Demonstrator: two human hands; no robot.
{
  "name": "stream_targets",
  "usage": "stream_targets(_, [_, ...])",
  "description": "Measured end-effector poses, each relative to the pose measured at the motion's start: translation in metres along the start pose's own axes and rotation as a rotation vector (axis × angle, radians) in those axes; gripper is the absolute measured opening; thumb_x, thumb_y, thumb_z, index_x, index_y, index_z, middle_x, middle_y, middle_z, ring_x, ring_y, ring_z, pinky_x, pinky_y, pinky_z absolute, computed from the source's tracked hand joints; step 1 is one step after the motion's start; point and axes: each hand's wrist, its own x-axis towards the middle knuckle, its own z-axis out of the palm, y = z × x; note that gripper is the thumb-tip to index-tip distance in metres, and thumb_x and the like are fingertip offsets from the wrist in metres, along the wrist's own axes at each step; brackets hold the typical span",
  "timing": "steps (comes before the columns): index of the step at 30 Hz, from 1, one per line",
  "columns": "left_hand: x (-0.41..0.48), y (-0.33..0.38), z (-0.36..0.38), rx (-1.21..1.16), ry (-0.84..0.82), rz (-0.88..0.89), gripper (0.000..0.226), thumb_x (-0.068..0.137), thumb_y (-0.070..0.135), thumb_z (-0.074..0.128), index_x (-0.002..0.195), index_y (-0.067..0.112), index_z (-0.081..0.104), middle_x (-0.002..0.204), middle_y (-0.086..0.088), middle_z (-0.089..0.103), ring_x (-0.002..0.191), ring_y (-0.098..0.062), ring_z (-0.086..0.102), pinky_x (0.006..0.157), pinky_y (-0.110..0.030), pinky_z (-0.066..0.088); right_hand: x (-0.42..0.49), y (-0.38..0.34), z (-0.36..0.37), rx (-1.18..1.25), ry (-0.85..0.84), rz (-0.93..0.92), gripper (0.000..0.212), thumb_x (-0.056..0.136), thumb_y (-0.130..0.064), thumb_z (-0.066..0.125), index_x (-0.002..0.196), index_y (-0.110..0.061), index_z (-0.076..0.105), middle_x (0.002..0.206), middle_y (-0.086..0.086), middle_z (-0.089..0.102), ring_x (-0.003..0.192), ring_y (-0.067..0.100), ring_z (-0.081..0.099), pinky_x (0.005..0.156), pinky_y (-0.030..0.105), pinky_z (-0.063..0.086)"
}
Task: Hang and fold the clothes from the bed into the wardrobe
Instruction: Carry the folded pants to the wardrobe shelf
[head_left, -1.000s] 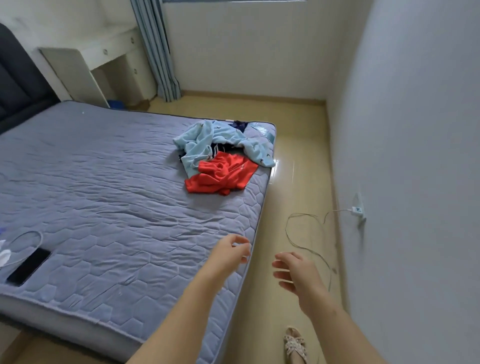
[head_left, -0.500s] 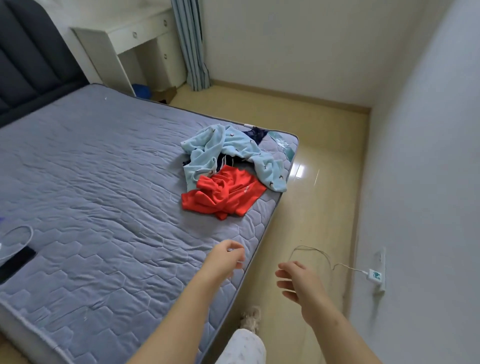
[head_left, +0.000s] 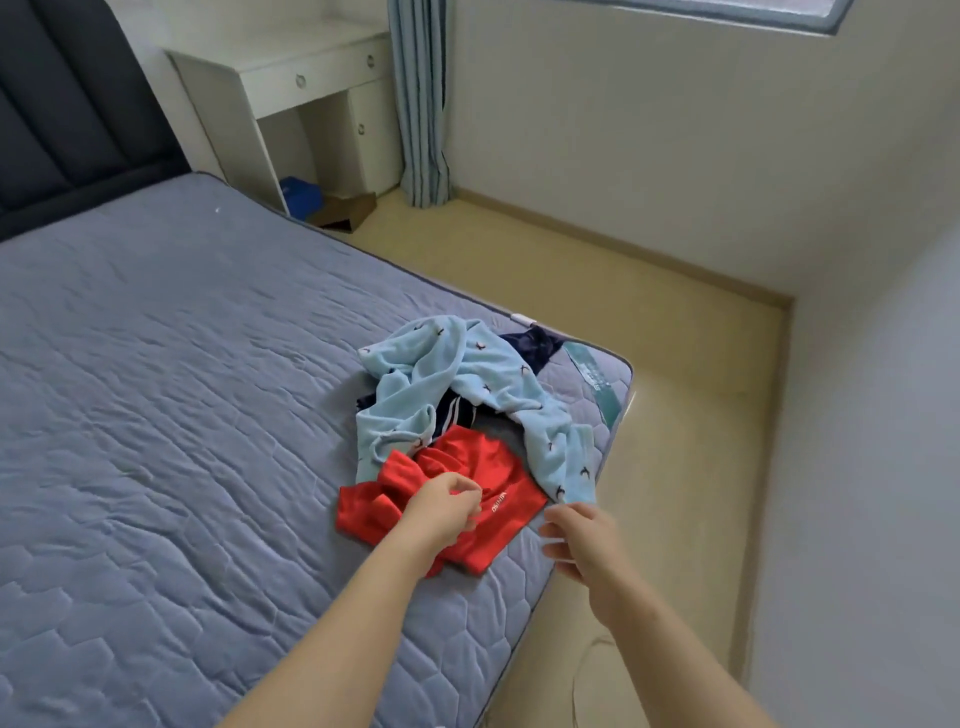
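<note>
**While both hands hover at the red top, the clothes lie heaped on the bed**

Where the bed (head_left: 156, 389) comes to its far corner, a red top (head_left: 519, 493) lies crumpled on the quilted cover, and I place everything else from it. Over the near half of the red top sits the left hand (head_left: 444, 512), with its fingers curled down and the tips against the cloth. Whether they have pinched any of it, I cannot tell. Just beside the red top, on the side where the bed meets the floor (head_left: 597, 260), hangs the right hand (head_left: 579, 540). Its fingers are loosely spread and it holds nothing.

Behind the red top and touching it is a pale blue top (head_left: 467, 374) with small dark marks. It lies bunched, with one sleeve trailing down the red top's floor side and ending just above the right hand. Between the blue top and the red top a dark striped piece (head_left: 457, 413) peeks out. Further behind the red top, a navy piece (head_left: 530, 345) shows from under the blue one.

Well beyond the red top, against the far wall, stands a white desk (head_left: 291, 67) with a blue box (head_left: 301, 192) under it. A striped curtain (head_left: 418, 104) hangs beside the desk. Far off on the red top's other side rises a dark padded headboard (head_left: 67, 104).
</note>
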Motion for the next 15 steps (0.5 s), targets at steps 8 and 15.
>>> stream_targets(8, [0.101,0.032,-0.011,-0.035,0.074,-0.085,0.01,0.093,0.014,0.048,0.09,0.017,0.056,0.077,0.002,0.059,0.064,-0.008,0.054,0.051,-0.015,0.038,0.104,-0.046,0.026,-0.064,-0.133,0.105,0.009,0.088,-0.007,0.052,0.08,-0.009,0.057,0.065,0.003,0.055,0.051,0.014,0.046,0.043,0.015,0.033])
stream_targets(15, [0.21,0.045,-0.001,-0.151,0.268,-0.224,0.019,0.091,0.009,0.047,0.078,0.02,0.055,0.072,0.002,0.058,0.06,-0.009,0.052,0.041,-0.011,0.035,0.23,-0.086,0.029,-0.236,-0.255,0.191,0.011,0.088,-0.007,0.051,0.079,-0.01,0.056,0.065,0.003,0.055,0.049,0.013,0.045,0.043,0.018,0.033])
